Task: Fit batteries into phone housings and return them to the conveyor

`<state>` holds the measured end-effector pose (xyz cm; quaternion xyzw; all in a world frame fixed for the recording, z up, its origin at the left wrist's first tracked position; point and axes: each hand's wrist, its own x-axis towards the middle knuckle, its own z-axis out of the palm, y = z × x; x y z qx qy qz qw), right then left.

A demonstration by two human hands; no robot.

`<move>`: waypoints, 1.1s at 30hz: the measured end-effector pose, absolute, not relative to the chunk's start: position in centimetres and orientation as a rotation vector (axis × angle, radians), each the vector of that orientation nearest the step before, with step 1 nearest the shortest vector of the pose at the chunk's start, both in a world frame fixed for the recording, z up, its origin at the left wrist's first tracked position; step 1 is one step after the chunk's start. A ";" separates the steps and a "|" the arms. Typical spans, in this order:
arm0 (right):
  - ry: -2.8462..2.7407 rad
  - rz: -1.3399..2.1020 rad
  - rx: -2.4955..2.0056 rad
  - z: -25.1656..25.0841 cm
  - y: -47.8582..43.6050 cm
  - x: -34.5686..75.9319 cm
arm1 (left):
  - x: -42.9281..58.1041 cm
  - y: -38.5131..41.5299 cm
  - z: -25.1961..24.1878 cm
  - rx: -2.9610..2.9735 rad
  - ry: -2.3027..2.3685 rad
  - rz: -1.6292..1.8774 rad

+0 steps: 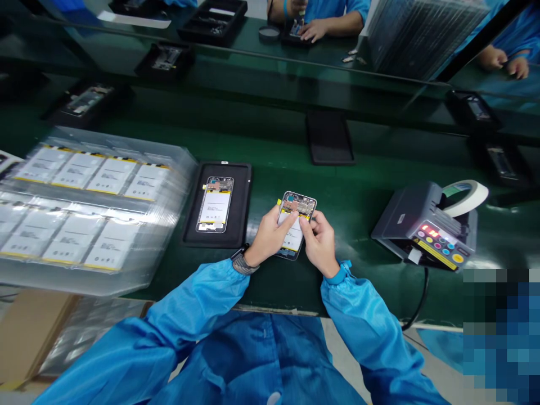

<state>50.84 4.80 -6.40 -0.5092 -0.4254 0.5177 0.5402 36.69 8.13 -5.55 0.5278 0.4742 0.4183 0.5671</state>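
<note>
An open smartphone body (291,241), its circuit board and white battery showing, is held between my two hands over the green bench. My left hand (270,236) grips its left side, thumb lying across the battery's upper part. On the right edge, my right hand (319,242) has its fingers curled and its thumb pressed near the battery's top. A yellow tab sticks out at the phone's upper left corner. Just left of my hands, a second open phone (215,205) with a battery lies in a black tray (241,208).
A clear plastic tray (169,247) of several batteries (70,235) sits at the left. At the right stands a tape dispenser (426,225) with a tape roll (468,198). An empty black tray (329,139) lies ahead. Across the bench, a co-worker's hands (314,29) handle parts.
</note>
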 end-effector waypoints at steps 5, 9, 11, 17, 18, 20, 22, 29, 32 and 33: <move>-0.998 1.226 -1.212 -6.1 5.0 50.8 | 36.7 8.1 -5.7 1.235 1.122 0.961; -0.988 1.177 -1.263 -6.3 5.1 50.8 | 37.0 8.0 -5.6 1.217 1.108 0.956; -0.995 1.147 -1.278 -6.5 5.1 50.8 | 37.1 7.9 -5.5 1.220 1.104 0.955; -1.047 1.089 -1.267 -6.7 4.8 50.7 | 37.0 7.7 -5.5 1.258 1.152 0.958; -1.048 1.088 -1.266 -6.8 4.8 50.7 | 36.9 7.7 -5.5 1.260 1.156 0.957; -1.049 1.082 -1.264 -6.8 4.7 50.7 | 36.9 7.6 -5.6 1.270 1.155 0.957; -1.055 1.077 -1.263 -6.9 4.7 50.8 | 37.0 7.6 -5.5 1.285 1.152 0.964; -1.065 1.053 -1.279 -6.8 4.5 50.7 | 37.1 7.6 -5.3 1.319 1.194 1.001; -1.054 1.006 -1.300 -6.7 4.4 50.5 | 37.2 7.5 -5.3 1.327 1.212 0.998; -1.053 0.984 -1.310 -6.6 4.3 50.5 | 37.3 7.4 -5.2 1.327 1.220 0.992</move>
